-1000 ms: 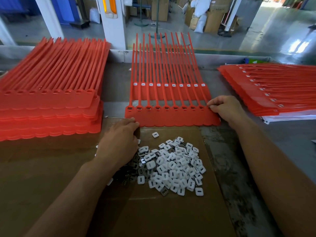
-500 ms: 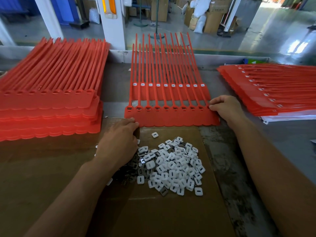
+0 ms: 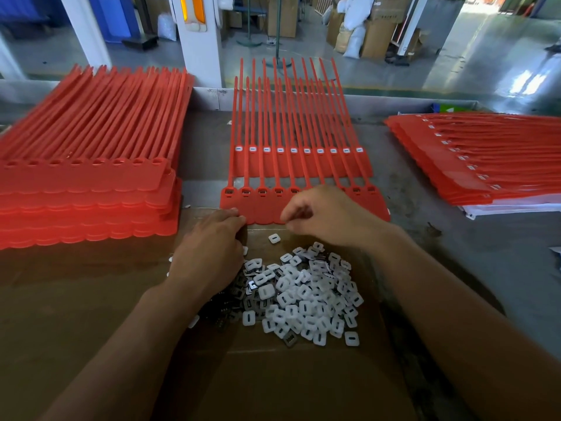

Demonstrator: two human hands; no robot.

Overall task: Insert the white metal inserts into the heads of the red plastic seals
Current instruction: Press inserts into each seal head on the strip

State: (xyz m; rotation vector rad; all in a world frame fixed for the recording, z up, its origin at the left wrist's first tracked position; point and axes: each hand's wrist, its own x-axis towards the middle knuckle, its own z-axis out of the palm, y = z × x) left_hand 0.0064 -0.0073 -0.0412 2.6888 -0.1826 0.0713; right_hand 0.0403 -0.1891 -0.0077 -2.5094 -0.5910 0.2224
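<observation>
Cardboard sheet (image 3: pixel 91 329): brown, flat on the desk (image 3: pixel 455 238), nearest the viewer.

White inserts (image 3: pixel 303 302): a loose heap on the cardboard between the two forearms, with some dark pieces mixed in on its left side. One stray insert (image 3: pixel 274 238) lies apart, just beyond the heap.

Left grip (image 3: pixel 209 253): palm down over the heap's left edge, fingertips touching the near edge of the seal strip. Whether it pinches that edge cannot be told.

Right grip (image 3: pixel 331 217): above the strip's near edge, fingers curled, thumb and forefinger drawn close. It is too blurred to tell whether an insert sits between them.

Seal strip (image 3: pixel 264 208): red, a joined row of seals lying at the far edge of the cardboard. Its heads (image 3: pixel 262 191) show dark slots, and its tails run away from the viewer.

Second strip (image 3: pixel 306 168): red, just beyond the first and partly under its tails, with a row of fitted white inserts (image 3: pixel 294 150).

Left stack (image 3: pixel 85 183): tall pile of red seal strips, no white showing.

Right stack (image 3: pixel 485 165): lower pile of red strips, white inserts visible along the heads.

Beyond the desk: a white pillar (image 3: pixel 197 41) and cardboard boxes (image 3: pixel 376 34) on the workshop floor.
</observation>
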